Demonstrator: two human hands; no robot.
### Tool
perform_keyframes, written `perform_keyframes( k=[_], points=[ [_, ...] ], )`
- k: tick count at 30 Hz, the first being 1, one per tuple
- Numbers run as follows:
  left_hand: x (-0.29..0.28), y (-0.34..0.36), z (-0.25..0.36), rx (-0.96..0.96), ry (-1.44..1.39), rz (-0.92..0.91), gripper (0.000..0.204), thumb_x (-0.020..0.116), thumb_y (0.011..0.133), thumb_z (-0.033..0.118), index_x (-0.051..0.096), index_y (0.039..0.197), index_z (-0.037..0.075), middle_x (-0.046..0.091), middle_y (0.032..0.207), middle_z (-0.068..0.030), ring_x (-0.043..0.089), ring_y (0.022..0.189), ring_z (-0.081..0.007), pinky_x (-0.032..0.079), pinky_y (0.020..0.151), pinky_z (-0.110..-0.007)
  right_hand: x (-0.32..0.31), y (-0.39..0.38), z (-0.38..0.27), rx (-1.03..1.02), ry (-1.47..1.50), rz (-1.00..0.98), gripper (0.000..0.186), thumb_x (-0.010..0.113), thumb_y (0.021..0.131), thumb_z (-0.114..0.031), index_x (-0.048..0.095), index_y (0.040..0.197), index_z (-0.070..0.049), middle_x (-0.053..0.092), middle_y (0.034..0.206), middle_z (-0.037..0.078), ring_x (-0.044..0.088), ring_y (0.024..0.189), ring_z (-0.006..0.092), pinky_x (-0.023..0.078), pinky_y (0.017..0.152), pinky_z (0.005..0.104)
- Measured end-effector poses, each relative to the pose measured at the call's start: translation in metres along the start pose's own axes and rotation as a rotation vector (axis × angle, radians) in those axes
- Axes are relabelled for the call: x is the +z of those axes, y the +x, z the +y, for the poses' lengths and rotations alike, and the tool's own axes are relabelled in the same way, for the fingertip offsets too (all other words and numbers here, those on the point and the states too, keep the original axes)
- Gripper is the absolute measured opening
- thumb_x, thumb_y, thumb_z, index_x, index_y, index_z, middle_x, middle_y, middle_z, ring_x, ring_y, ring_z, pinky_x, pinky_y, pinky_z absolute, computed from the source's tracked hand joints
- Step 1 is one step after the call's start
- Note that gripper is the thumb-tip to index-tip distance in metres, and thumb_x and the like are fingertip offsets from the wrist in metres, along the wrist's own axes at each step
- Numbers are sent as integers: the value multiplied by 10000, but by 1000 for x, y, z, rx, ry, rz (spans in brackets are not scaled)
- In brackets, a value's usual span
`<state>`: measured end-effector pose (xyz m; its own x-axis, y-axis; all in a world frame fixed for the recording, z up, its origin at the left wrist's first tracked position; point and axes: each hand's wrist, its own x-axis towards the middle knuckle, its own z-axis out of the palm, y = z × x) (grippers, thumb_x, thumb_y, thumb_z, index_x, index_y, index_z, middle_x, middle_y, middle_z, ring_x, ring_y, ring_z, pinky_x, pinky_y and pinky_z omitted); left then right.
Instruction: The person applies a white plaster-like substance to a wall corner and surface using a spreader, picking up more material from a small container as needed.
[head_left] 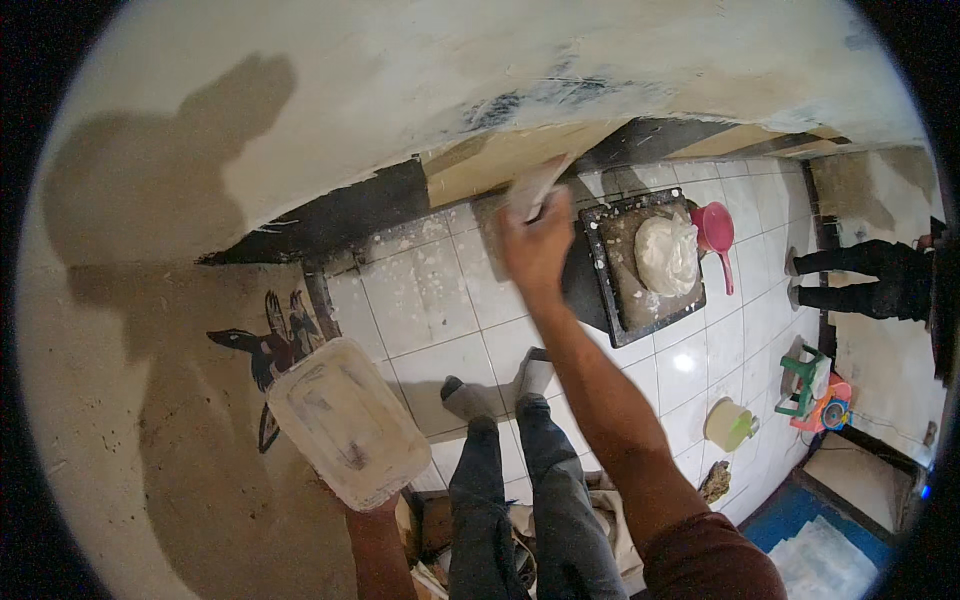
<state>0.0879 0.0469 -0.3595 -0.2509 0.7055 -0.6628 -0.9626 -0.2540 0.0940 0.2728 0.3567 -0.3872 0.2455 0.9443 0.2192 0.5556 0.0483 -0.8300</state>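
Observation:
My left hand (375,503) is closed on the near edge of a rectangular, plaster-smeared tray (350,425), its fingers mostly hidden underneath. Out ahead, my right hand (540,245) grips a flat, pale scraper (537,187), blurred by motion. The scraper is close to the lower part of the wall (520,155), where tan and black bands show beneath the whitish coating; whether it touches cannot be told. Right of that hand, a plastic bag of white paste (667,257) sits on a dark-framed, spattered square board (625,290).
A pink dipper (714,228) lies beside the board. Farther right are a pale yellow tub (726,424), a green stool (800,385) and a blue mat (785,525). Another person's legs (870,278) stand at the far right. White spots mark the tiled floor (420,300).

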Motion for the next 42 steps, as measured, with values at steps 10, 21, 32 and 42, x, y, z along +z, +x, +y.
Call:
perform_keyframes(
  k=[10, 21, 32, 42],
  points=[
    [-15, -3, 4, 2, -29, 15, 651, 458, 873, 573, 333, 1407, 222, 350, 1448, -46, 337, 1318, -311, 278, 1069, -543, 10, 83, 9, -142, -202, 75, 416, 699, 715, -178, 508, 1035, 7, 617, 887, 233, 623, 825, 389, 484, 741, 435],
    [-26, -9, 1, 4, -35, 32, 649, 451, 876, 573, 330, 1409, 223, 347, 1450, -45, 334, 1319, -310, 276, 1071, -542, 23, -17, -46, -86, -72, -233, 293, 709, 693, -116, 523, 901, -25, 591, 714, 184, 616, 672, 352, 485, 653, 409],
    [-26, -7, -5, -16, -44, 21, 647, 443, 879, 574, 326, 1410, 224, 345, 1451, -45, 332, 1321, -308, 273, 1072, -540, 38, 43, -59, -211, -107, -46, 396, 672, 740, -160, 482, 1041, 15, 607, 821, 232, 617, 765, 383, 487, 721, 455],
    [-29, -7, -1, 1, -46, 24, 644, 437, 882, 574, 323, 1412, 226, 342, 1452, -44, 329, 1323, -306, 270, 1074, -539, 15, -4, -5, -49, 115, -263, 293, 680, 700, -51, 518, 940, -11, 600, 797, 114, 587, 705, 229, 487, 651, 362]
  ],
)
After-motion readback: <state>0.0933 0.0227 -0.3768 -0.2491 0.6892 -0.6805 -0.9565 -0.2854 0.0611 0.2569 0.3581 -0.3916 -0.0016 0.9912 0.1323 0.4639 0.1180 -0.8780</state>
